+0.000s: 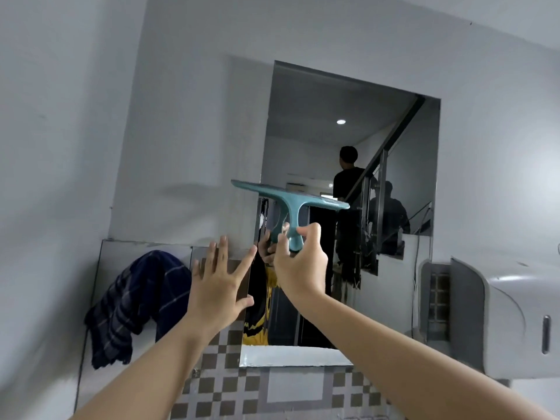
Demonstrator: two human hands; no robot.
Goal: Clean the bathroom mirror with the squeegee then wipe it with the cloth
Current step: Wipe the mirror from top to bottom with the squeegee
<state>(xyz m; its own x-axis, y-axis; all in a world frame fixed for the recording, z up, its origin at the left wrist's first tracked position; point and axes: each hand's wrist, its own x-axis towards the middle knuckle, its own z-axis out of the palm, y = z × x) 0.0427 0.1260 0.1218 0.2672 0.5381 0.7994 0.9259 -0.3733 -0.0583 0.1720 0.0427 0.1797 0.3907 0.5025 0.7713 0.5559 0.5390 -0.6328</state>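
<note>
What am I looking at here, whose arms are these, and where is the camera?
There is no machine here. One camera sits on a person's head and looks forward, so both arms reaching in from below are that person's own. In front is a bathroom mirror on a grey wall; the doorway, the stairs and the figures seen in it are reflections. The right hand grips a teal squeegee by its handle, blade uppermost, at the glass. The left hand is open, fingers spread, at the mirror's left edge, holding nothing. A dark blue checked cloth hangs over a ledge to the left, untouched. At the right is a white wall dispenser.
</note>
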